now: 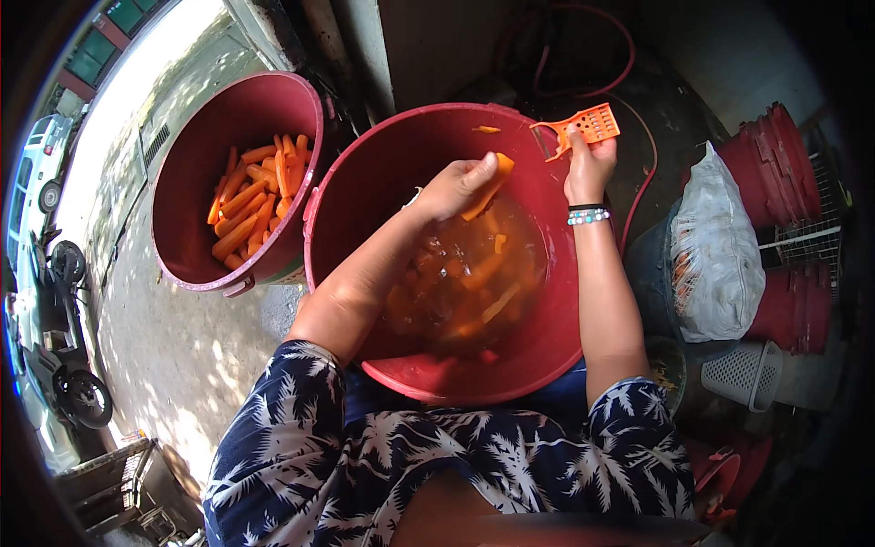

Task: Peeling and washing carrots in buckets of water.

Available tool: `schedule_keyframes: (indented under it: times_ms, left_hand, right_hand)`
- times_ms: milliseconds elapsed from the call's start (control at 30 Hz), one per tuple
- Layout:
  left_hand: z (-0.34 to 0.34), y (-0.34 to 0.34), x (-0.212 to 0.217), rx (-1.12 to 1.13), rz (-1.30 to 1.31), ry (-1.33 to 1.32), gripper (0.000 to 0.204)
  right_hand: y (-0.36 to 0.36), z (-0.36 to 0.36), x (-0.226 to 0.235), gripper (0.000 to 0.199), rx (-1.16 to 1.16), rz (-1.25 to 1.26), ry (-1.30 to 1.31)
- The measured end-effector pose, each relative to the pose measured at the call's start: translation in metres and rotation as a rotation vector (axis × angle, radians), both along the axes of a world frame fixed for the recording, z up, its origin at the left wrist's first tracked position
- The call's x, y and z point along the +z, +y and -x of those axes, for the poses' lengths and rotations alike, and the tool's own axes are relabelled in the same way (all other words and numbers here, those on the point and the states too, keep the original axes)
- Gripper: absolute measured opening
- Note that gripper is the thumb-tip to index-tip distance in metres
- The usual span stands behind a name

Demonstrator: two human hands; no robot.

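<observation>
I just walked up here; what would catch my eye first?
Two big red buckets: the near bucket in the middle holds water with carrot pieces, and the far bucket at left holds peeled carrots. Over the near one, the left hand holds a carrot, while the right hand holds an orange peeler.

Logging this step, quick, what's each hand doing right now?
Left hand: closed on a carrot piece over the big red bucket.
Right hand: closed on an orange peeler.
</observation>
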State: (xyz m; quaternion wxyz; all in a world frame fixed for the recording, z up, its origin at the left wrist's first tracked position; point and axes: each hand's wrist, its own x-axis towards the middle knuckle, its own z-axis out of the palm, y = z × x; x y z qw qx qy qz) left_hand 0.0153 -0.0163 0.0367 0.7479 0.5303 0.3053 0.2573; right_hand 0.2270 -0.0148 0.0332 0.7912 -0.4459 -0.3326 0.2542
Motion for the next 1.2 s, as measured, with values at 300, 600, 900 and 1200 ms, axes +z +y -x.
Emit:
schedule_keyframes:
  times_ms: [300, 600, 900, 1200]
  left_hand:
    - [-0.002, 0.009, -0.006, 0.162, 0.100, 0.035, 0.074]
    - [0.010, 0.010, 0.005, -0.075, 0.116, -0.100, 0.065]
    - [0.006, 0.023, -0.003, 0.251, 0.542, -0.190, 0.044]
    - [0.001, 0.012, 0.005, 0.284, 0.300, -0.291, 0.075]
  right_hand:
    - [-0.012, 0.066, -0.001, 0.029, 0.296, 0.065, -0.069]
    - [0.001, -0.019, 0.004, 0.029, -0.013, 0.013, 0.023]
    - [-0.020, 0.051, 0.009, 0.027, 0.350, -0.012, -0.142]
    - [-0.018, 0.076, -0.007, 0.029, 0.541, 0.123, -0.035]
